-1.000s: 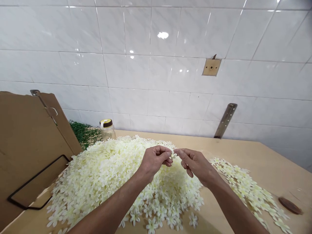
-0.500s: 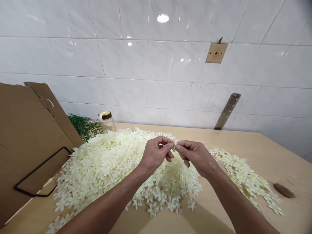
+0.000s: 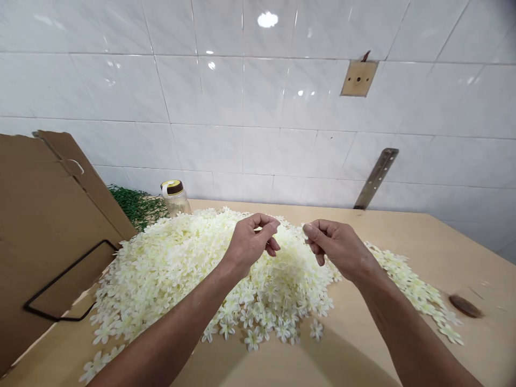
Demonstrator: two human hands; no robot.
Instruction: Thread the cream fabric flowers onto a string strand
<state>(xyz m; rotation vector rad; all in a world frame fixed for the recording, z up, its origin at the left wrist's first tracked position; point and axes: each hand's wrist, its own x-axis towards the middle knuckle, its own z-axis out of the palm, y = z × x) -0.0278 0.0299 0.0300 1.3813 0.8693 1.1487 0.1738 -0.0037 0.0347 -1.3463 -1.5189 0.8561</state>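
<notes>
Over the large heap of white artificial flowers [image 3: 173,269], both my hands are raised, their fingertips a short gap apart. My left hand [image 3: 253,242] is closed in a pinch, thumb against index finger; whatever lies between them is too small to make out. My right hand [image 3: 336,244] also pinches, and a small pale bit at its fingertips looks like part of an artificial flower, mostly hidden by the thumb. A second, flatter spread of the same flowers [image 3: 415,290] lies on the table beyond my right forearm.
A cardboard box [image 3: 52,215] with a black wire frame [image 3: 68,269] stands at the left. Behind the heap are green netting [image 3: 135,207] and a lidded clear bottle [image 3: 176,201]. A brown oval object [image 3: 465,306] lies right. A metal bracket [image 3: 377,177] rises against the tiled wall.
My hands were touching at the fingertips around a small pale piece; now they have drawn apart, my left hand slightly left and my right hand to the right.
</notes>
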